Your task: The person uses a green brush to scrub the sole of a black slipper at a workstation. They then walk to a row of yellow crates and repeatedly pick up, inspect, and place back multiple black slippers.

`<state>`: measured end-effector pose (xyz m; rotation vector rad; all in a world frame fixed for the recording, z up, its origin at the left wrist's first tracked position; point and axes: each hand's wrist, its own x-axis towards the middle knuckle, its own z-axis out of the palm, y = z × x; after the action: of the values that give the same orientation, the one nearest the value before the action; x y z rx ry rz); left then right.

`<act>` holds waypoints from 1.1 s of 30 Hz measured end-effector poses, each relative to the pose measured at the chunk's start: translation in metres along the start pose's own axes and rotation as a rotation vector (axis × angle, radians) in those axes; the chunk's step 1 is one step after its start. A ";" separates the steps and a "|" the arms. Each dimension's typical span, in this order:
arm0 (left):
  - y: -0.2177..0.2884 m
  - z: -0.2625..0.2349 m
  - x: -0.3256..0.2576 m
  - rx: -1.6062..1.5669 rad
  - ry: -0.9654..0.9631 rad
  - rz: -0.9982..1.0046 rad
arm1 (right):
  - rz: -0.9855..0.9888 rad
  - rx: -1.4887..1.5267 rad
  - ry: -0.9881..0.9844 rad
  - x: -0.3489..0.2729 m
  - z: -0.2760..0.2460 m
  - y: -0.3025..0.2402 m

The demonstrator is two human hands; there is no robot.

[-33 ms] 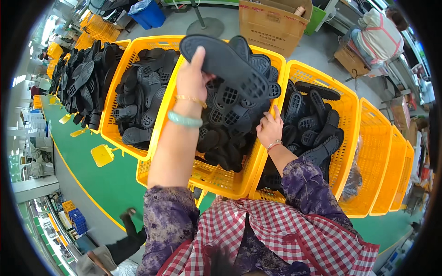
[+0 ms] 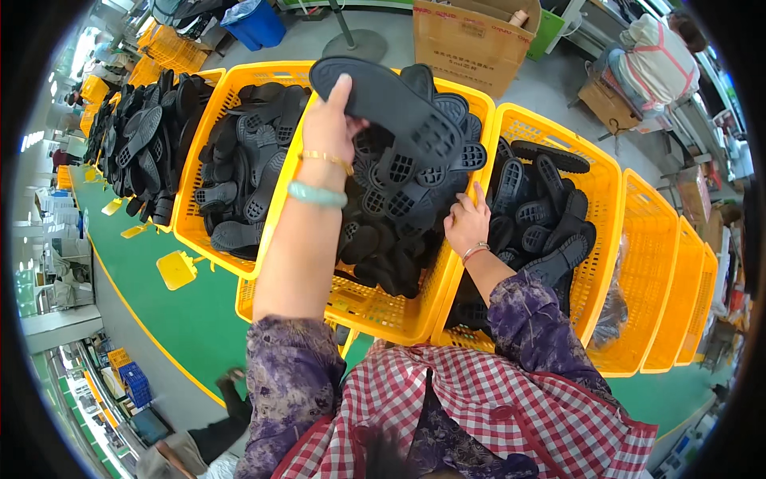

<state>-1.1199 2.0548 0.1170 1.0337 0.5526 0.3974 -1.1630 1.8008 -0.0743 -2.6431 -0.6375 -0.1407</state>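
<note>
In my left hand [image 2: 329,132], a black shoe sole [image 2: 387,100] is gripped near its far left end, with the thumb lying on top. The sole slants down to the right, and its grid of square hollows shows at the lower end. Beneath it, a yellow basket [image 2: 415,329] holds a heap of black soles [image 2: 387,251], partly hidden by the held one. My right hand [image 2: 467,225] is closed on that basket's right rim, where it meets the neighbouring basket. Its index finger stretches along the rim while the other fingers curl.
Yellow baskets with black soles stand at left [image 2: 185,191] and right [image 2: 610,231]. More nested baskets [image 2: 642,279] stand further right. A cardboard box [image 2: 471,48], a blue bin [image 2: 257,25] and a round stand base [image 2: 355,49] lie beyond. One person [image 2: 654,60] sits at far right; another [image 2: 199,439] is at lower left.
My left hand and the sole have shifted slightly to the left and up. My right hand stays on the rim. The person at lower left has moved a little.
</note>
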 end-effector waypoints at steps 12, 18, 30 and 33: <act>-0.067 -0.048 0.087 0.991 -0.004 0.220 | 0.002 -0.030 -0.042 0.003 0.002 -0.003; -0.042 -0.080 0.033 0.468 0.113 0.018 | -0.017 -0.039 -0.016 0.000 0.007 0.000; -0.280 -0.243 -0.046 1.287 0.078 -0.337 | -0.054 -0.123 -0.038 0.001 0.016 0.002; -0.293 -0.251 -0.035 1.424 -0.137 -0.531 | -0.071 -0.137 -0.045 -0.002 0.013 0.002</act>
<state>-1.2831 2.0743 -0.2336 2.1491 0.9729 -0.6733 -1.1639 1.8036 -0.0874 -2.7626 -0.7628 -0.1516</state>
